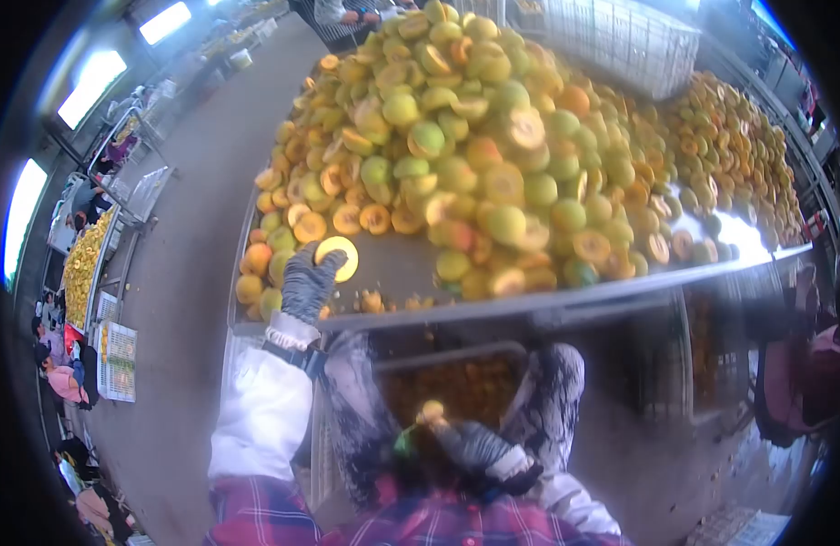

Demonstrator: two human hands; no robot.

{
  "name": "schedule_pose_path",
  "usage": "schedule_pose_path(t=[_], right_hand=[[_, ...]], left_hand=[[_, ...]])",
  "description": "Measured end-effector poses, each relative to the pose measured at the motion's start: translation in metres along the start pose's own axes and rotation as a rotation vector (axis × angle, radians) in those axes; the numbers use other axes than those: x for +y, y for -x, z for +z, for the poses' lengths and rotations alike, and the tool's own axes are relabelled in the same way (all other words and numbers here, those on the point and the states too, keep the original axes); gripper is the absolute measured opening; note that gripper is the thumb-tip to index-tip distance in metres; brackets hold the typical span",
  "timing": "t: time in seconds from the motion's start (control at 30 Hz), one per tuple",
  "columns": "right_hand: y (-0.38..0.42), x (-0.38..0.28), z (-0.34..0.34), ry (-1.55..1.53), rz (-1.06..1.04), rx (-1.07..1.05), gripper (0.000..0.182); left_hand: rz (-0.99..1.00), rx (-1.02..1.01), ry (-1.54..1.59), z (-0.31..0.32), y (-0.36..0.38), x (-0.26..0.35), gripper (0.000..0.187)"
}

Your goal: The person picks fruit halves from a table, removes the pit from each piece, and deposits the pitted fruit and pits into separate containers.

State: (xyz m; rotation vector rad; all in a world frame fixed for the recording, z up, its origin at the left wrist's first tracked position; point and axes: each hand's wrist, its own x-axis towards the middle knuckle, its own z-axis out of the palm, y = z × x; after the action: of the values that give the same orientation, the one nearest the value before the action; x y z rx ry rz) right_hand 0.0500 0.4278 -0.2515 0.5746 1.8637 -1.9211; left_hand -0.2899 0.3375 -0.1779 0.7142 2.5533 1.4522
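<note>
At the near left of the metal table, my left hand [307,284], in a grey glove, is closed on a peach half [340,258]. Its pale yellow cut face is turned up. My right hand [479,448], also gloved, is low in front of my body, between my knees. Its fingers are closed, and a small pale brown lump [431,412] shows at their tips, too blurred to name surely. A big heap of green and orange peaches [424,138], many of them halved, rises just beyond my left hand.
Small fruit scraps [372,301] lie near the table's front edge [456,309]. Below, a container of brownish pieces [452,387] sits between my legs. A white crate [624,41] stands behind the heap. Other people [65,378] sit far left; a person in pink [802,382] is at right.
</note>
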Motion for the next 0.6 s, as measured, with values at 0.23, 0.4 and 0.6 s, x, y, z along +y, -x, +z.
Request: schedule_pose_path(t=[0.23,0.4,0.6], right_hand=[[0.013,0.009,0.009,0.413,-0.962,0.141,0.048],[-0.003,0.101,0.038,1.100,-0.957,0.329,0.058],[0.043,0.032,0.014,0.785,-0.895,0.246,0.048]], left_hand=[[-0.658,-0.056,1.186,0.047,0.186,0.080,0.035],[-0.651,-0.040,1.170,0.083,0.209,0.026,0.040],[-0.587,-0.065,1.164,0.060,0.217,0.057,0.048]])
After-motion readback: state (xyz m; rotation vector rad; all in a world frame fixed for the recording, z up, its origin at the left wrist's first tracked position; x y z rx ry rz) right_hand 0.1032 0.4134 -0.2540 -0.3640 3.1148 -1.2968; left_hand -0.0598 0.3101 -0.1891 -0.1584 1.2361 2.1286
